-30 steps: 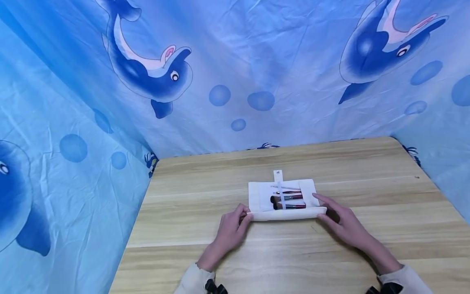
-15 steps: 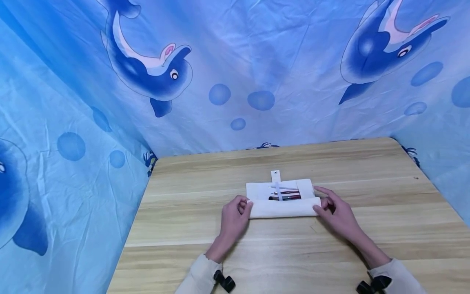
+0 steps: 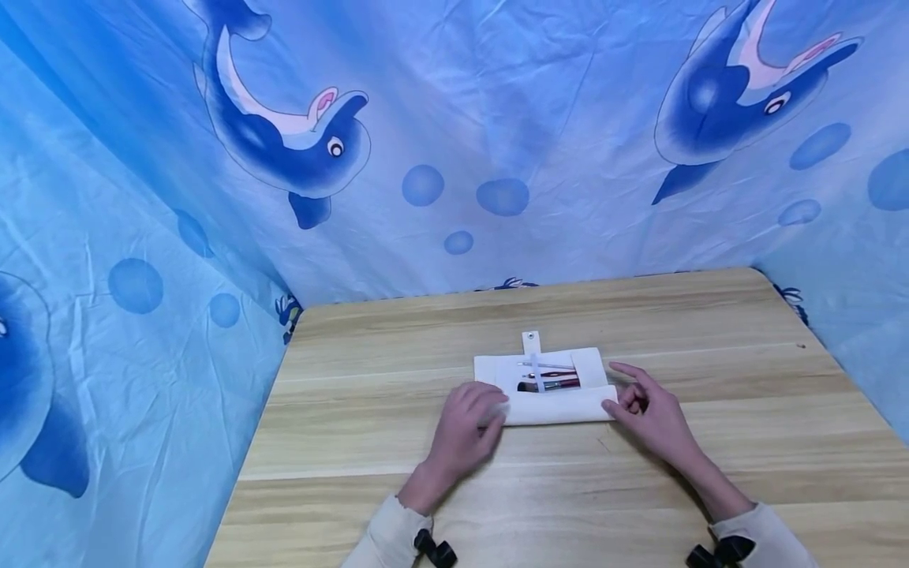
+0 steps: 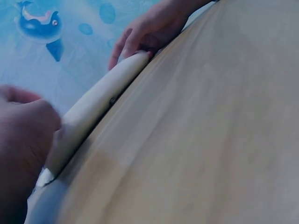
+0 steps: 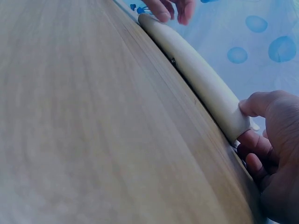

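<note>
A white cloth brush roll (image 3: 557,408) lies partly rolled up, its near side forming a thick fold. Several brushes with dark red handles, such as a dark-headed brush (image 3: 564,384), lie in its flat part under a band. A snap strap (image 3: 531,342) sticks out at the far edge. My right hand (image 3: 656,422) pinches the right end of the fold, thumb on top and a fingertip in the rolled end, as the right wrist view shows. My left hand (image 3: 465,426) hovers over the left end, fingers loosely bent; the right wrist view shows it apart from the roll (image 5: 196,70).
The wooden table (image 3: 355,489) spreads out around the roll. A blue curtain (image 3: 454,118) printed with dolphins hangs behind the table and down its left and right sides.
The near edge of the roll has been folded farther away from me, covering one brush. My left hand has let go of the left end and shifted slightly right over it; my right hand keeps hold.
</note>
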`<state>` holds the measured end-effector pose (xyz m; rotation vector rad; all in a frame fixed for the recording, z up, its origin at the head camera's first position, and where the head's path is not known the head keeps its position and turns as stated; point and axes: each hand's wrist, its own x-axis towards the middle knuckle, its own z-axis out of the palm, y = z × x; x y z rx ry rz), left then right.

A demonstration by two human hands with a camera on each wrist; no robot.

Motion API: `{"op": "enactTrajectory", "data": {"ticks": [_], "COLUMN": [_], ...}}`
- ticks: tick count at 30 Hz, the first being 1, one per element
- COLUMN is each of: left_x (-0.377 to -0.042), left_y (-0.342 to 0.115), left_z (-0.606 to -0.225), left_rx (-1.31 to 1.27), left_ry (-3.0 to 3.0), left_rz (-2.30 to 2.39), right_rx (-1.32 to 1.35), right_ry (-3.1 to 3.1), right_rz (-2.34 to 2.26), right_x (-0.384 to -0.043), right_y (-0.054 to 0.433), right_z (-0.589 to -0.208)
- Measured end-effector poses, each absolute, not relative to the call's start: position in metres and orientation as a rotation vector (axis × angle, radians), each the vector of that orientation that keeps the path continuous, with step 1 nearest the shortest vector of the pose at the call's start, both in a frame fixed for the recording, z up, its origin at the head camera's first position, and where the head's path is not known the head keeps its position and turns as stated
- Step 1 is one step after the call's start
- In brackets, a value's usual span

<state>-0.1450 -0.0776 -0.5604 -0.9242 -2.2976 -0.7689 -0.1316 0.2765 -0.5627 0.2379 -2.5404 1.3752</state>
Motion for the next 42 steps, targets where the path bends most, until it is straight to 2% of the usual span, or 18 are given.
{"op": "enactTrajectory", "data": {"ticks": [2, 5, 13, 20, 25, 42], "left_x": [-0.1444, -0.1433, -0.1399, -0.1398, -0.1403, -0.1429], "left_y": [-0.0766, -0.0753, -0.0749, -0.0746, -0.0744, -0.0734], "left_z": [-0.5608, -0.5618, -0.5615, -0.5621, -0.5632, -0.5631], "left_rx": [-1.084, -1.192, -1.175, -1.168, -1.162, -1.092], "left_ry": [-2.274, -2.281, -2.382, -2.384, -2.392, -2.430], "left_rz": [-0.691, -0.635, -0.656, -0.671, -0.713, -0.786], "right_rx": [0.237, 0.240, 0.295, 0.768, 1.003, 0.810], "right_ry": [-2.541, -2.540, -2.462, -2.057, -2.115, -2.406], "right_rz": [1.371, 1.370, 1.337, 1.117, 0.903, 0.718], "right_x": [-0.1319, -0.1322, -0.1303, -0.1334, -0.1326, -0.1338], "right_y": [0.2763, 0.2762, 0.2755, 0.2755, 0.2728, 0.2669], "right_z": [-0.5629, -0.5628, -0.5635, -0.5618, -0.5643, -0.5707]}}
